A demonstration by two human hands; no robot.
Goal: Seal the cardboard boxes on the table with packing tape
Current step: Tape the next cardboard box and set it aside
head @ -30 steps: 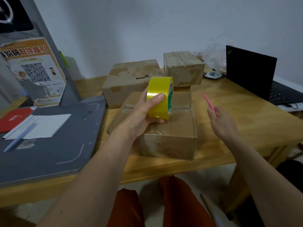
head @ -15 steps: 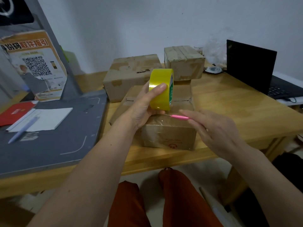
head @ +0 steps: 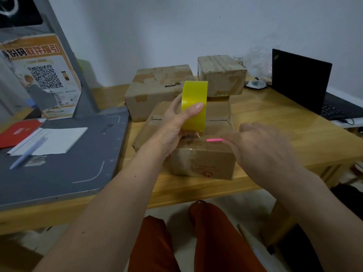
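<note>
The left hand (head: 174, 126) grips the yellow tape roll (head: 194, 106) upright on the near box (head: 196, 152). At 3 o'clock from it, the right hand (head: 261, 150) pinches a pink stick (head: 214, 140).

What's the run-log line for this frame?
stage: cutting tape | left hand: holds tape roll upright on front box | right hand: pinches pink cutter, tip toward tape below roll | rear boxes: untouched
</note>
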